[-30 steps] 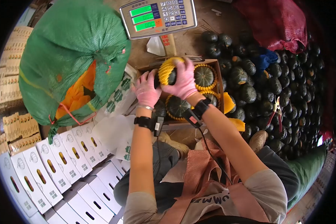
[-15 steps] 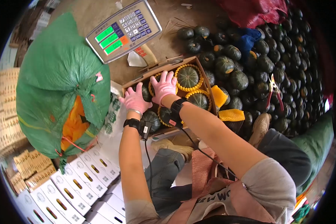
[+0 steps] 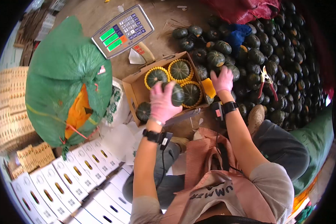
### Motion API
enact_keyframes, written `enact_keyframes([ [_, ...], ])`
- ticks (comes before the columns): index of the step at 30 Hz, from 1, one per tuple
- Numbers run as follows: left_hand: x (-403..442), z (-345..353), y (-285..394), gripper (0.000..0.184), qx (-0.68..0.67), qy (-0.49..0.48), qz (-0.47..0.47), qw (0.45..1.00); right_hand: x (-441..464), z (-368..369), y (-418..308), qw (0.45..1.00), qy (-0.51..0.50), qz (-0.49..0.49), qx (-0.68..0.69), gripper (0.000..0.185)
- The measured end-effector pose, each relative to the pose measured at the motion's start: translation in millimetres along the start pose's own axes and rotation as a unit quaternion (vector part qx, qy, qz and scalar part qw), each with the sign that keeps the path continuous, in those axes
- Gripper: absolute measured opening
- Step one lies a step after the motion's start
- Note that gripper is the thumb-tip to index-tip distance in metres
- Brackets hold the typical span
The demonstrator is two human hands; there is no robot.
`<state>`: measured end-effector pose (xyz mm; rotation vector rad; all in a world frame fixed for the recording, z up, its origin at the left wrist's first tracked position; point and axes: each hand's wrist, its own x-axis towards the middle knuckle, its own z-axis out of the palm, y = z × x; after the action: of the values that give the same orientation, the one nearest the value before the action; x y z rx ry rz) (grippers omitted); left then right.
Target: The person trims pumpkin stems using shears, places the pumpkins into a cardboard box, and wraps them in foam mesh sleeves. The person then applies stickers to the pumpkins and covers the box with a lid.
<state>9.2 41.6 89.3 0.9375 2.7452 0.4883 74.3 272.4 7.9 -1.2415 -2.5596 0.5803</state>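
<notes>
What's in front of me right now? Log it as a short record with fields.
left hand: gripping a bare green pumpkin over the box
right hand: at the pile's near edge, contact unclear
box: open cardboard, three pumpkins in yellow netting, one bare in the corner
pile: loose green pumpkins
tool: red-handled cutters on the pile
scale display: lit green
</notes>
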Motion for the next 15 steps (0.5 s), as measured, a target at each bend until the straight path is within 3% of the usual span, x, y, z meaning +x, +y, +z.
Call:
enact_keyframes([
  [1,-1.7,17.7,4.8,0.085,0.010,0.008,0.031,0.999,-10.7,22.6,27.6,0.998,-0.028,0.040,-0.035,0.027],
  [3,-4.6,53.8,7.0,0.087,0.008,0.012,0.047,0.999,-27.1,31.8,51.9,0.983,-0.172,0.022,-0.056,0.025],
  [6,-16.3,34.5,25.2,0.081,0.017,-0.002,0.027,0.999,-39.8,34.5,66.4,0.985,-0.157,-0.054,-0.045,0.024],
  [7,-20.1,25.2,32.4,0.079,0.038,-0.002,0.030,0.999,-34.1,33.6,73.4,0.978,-0.181,-0.075,0.072,0.022],
  [9,-27.4,17.1,44.2,0.061,0.029,0.027,0.076,0.996,-46.3,-7.3,51.9,0.978,-0.128,-0.066,0.150,0.022],
  [11,-32.5,22.9,55.5,0.060,-0.077,-0.004,0.101,0.992,-64.3,-45.7,35.9,0.954,-0.111,-0.083,0.266,0.026],
  [13,-46.2,9.5,79.8,0.059,-0.112,-0.011,0.122,0.986,-71.8,-59.1,39.8,0.880,-0.180,-0.110,0.426,0.022],
  [15,-59.1,4.4,97.2,0.056,-0.171,0.003,0.128,0.977,-83.3,-90.1,31.7,0.767,-0.279,-0.022,0.578,0.012],
])
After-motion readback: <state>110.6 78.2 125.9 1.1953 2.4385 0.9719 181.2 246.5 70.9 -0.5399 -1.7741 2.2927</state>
